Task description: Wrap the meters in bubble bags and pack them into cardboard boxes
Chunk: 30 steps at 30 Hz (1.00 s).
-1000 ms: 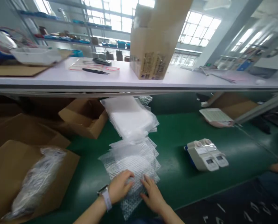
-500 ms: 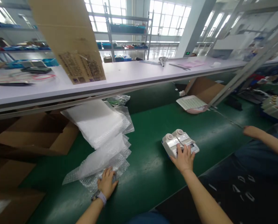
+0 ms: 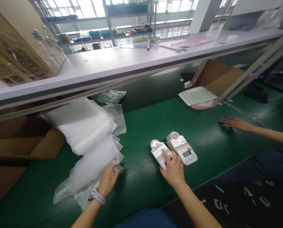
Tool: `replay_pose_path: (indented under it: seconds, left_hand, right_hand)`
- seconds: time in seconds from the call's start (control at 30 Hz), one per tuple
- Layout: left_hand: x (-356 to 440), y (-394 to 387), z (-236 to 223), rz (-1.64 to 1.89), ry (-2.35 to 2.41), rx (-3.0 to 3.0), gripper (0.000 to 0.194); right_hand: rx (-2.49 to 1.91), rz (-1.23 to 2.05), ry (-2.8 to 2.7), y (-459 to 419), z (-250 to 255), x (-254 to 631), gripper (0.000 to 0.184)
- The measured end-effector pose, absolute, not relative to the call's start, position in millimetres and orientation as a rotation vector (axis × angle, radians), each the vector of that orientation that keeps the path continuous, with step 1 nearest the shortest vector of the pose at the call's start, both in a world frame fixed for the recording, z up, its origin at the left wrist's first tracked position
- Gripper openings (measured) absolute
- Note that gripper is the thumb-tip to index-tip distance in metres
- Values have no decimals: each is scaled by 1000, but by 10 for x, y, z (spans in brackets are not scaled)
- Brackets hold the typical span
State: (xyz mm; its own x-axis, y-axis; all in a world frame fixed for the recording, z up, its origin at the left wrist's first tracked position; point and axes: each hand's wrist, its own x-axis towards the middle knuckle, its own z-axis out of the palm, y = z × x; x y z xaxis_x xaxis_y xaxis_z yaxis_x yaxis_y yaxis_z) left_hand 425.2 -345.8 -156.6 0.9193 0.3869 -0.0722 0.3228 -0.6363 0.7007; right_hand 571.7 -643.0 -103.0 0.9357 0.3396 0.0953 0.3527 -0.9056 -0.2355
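My left hand (image 3: 109, 180) pinches the near corner of a bubble wrap bag (image 3: 94, 161), which lies in an overlapping stack on the green bench. My right hand (image 3: 173, 170) is closed round the lower part of a white handheld meter (image 3: 158, 151), its fingers covering much of the front. Right beside it lies a second white meter (image 3: 182, 148), screen up, with a round fitting at its top end. A narrow gap separates the two meters near their tops.
A co-worker's hand (image 3: 236, 123) rests on the bench at right. Open cardboard boxes (image 3: 46, 142) stand at left. A label sheet (image 3: 198, 96) lies under the raised white shelf (image 3: 113, 68). That shelf carries a large carton (image 3: 20, 47) and a wrench (image 3: 172, 48).
My right hand has moved one meter left, apart from the other. My left hand now pinches the bag's corner instead of lying on it. The co-worker's hand has reached onto the bench.
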Motion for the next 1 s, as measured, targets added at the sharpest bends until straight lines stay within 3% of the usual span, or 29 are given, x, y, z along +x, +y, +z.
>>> replay_pose_path:
  seconds: [0.2, 0.33, 0.47, 0.73, 0.8, 1.0]
  left_hand:
    - [5002, -4341, -1425, -4, 16, 2199, 120]
    - [5243, -4567, -1521, -71, -203, 2176, 133]
    - [5327, -4671, -1611, -100, -189, 2184, 118]
    - [5351, -4597, -1648, 115, 198, 1781, 41]
    - [5351, -4573, -1688, 149, 340, 1725, 40]
    - [5297, -4513, -1891, 324, 771, 1502, 60]
  right_hand:
    - [-2508, 243, -415, -6613, -1137, 5657, 78]
    - [-2130, 578, -296, -6697, -1365, 5404, 82]
    - [-1954, 690, -148, -6675, -1516, 5187, 83]
    - [-2099, 669, -258, -6581, -1307, 5213, 79]
    - [-2180, 647, -299, -6512, -1222, 5194, 78]
    - [-2342, 469, -281, -6100, -1151, 4975, 77]
